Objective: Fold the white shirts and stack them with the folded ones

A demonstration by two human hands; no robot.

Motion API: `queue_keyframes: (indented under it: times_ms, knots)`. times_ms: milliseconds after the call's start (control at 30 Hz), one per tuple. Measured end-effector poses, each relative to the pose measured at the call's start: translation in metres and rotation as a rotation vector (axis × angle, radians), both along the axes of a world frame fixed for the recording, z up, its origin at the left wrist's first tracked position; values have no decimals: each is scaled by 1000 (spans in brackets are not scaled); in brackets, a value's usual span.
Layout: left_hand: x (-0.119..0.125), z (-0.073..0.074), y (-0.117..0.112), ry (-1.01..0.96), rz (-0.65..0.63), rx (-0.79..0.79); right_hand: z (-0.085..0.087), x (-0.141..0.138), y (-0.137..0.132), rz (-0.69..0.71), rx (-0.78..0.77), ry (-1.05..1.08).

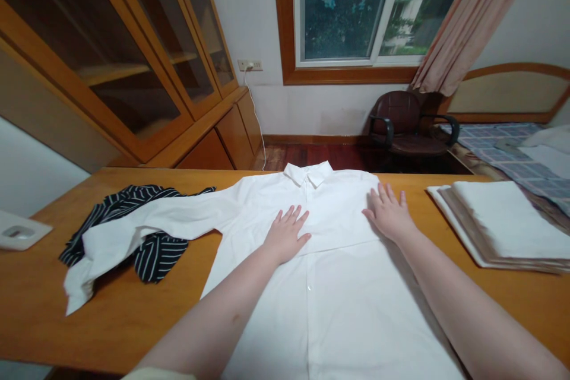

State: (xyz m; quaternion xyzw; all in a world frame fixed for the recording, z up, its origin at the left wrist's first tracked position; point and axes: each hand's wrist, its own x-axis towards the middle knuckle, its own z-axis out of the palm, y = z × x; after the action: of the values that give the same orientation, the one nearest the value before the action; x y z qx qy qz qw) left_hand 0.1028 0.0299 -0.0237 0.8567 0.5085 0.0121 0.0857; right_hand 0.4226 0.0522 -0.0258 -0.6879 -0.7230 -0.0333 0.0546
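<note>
A white button-up shirt (342, 285) lies front side up on the wooden table, its collar at the far edge. One sleeve stretches out to the left over a black and white striped cloth (160, 258); the other sleeve does not show. Fingers spread, my left hand (287, 234) rests flat on the chest, just left of the button placket. My right hand (389, 211) is open too, lying at the shirt's right edge below the shoulder. Neither hand grips anything.
A folded stack of pale cloth (512, 219) sits on the table (146, 326) at right. A white device (22, 230) is at the left edge. Beyond stand a glass-door cabinet (178, 107), a brown armchair (405, 124) and a bed (503, 139).
</note>
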Motion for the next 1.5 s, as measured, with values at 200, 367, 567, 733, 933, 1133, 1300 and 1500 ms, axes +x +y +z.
queue_keyframes:
  times_ms: [200,367,567,733,933,1133,1300,1500]
  knots:
    - [2,-1,3,-10,-10,13,-4,-54,4,471,-201,143]
    - [-2,0,2,-14,-1,-10,-10,-22,44,108,-157,71]
    - [-31,1,-8,6,87,-27,-13,8,60,-94,-101,85]
    - [-73,4,-29,19,156,-20,-15,8,57,-105,-87,83]
    - [-112,1,-54,61,219,10,-15,8,57,-106,-81,93]
    - [-120,1,-56,12,242,-2,-9,-1,53,-122,-1,18]
    - [-115,0,-55,38,257,12,9,-79,24,102,15,125]
    - [-117,-5,-56,67,239,58,15,-211,-32,654,-225,341]
